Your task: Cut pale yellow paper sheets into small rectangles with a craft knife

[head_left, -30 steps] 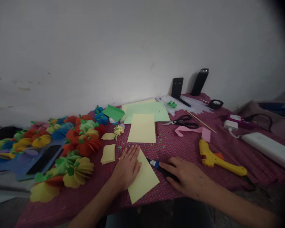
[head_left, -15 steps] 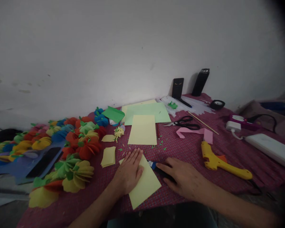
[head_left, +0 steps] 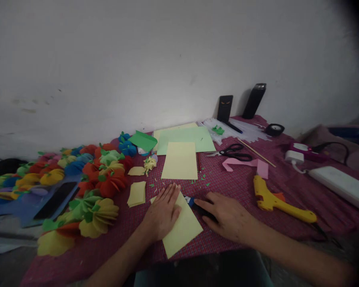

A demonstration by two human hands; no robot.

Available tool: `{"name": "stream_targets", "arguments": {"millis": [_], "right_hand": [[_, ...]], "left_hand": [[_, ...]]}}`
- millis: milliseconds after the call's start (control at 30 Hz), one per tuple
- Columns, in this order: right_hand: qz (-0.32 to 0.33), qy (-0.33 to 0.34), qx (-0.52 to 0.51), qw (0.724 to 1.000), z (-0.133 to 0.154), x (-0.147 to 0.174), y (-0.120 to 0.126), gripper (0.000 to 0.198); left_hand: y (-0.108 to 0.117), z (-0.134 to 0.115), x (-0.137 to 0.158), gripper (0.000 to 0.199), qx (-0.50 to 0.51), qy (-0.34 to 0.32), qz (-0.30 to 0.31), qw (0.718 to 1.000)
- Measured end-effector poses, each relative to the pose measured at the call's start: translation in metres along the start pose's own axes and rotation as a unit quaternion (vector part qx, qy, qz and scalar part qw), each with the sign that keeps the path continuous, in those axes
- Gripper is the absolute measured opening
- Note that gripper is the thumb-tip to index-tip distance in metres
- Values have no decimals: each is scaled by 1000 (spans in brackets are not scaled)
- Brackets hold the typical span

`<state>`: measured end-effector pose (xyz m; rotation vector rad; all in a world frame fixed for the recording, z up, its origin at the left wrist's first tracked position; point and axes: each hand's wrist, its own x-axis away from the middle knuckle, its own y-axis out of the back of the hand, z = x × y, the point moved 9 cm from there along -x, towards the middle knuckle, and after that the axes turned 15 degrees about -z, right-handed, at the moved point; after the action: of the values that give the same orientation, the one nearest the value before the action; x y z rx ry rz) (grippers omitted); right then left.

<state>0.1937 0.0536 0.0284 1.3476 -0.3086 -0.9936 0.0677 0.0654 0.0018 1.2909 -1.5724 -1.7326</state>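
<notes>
My left hand (head_left: 163,213) lies flat on a pale yellow paper sheet (head_left: 182,233), pressing it to the table with fingers stretched out. Beside the sheet's right edge, my right hand (head_left: 225,217) is closed around a blue-and-black handled tool (head_left: 200,207) with a pale tip. That tip meets the upper right edge of the paper; its exact form is blurred. A small stack of yellow paper squares (head_left: 137,194) sits left of my left hand. Another yellow sheet (head_left: 179,161) lies further back, overlapping a pale green sheet (head_left: 185,137).
Colourful paper pumpkins (head_left: 109,181) crowd the left side. To the right are black scissors (head_left: 235,152), a pink strip (head_left: 242,164), a wooden stick (head_left: 257,153), a yellow glue gun (head_left: 267,197) and a white power bank (head_left: 341,187). A phone (head_left: 225,107) leans against the wall.
My right hand has shifted slightly left and away from me with the tool, along the paper's edge. The left hand stays on the sheet. The camera view has tilted a little.
</notes>
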Motion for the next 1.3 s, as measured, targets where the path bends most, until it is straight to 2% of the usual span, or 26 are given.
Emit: {"name": "stream_targets", "arguments": {"millis": [233, 700, 1300], "right_hand": [[-28, -1, 2, 1000, -8, 1, 5, 41], [-24, 12, 11, 1000, -6, -13, 1, 40], [-55, 23, 7, 998, -6, -23, 0, 38]], "left_hand": [[1, -1, 0, 54, 0, -6, -5, 1000], [0, -1, 0, 55, 4, -3, 2, 1000], [0, 0, 0, 55, 4, -2, -4, 1000]]}}
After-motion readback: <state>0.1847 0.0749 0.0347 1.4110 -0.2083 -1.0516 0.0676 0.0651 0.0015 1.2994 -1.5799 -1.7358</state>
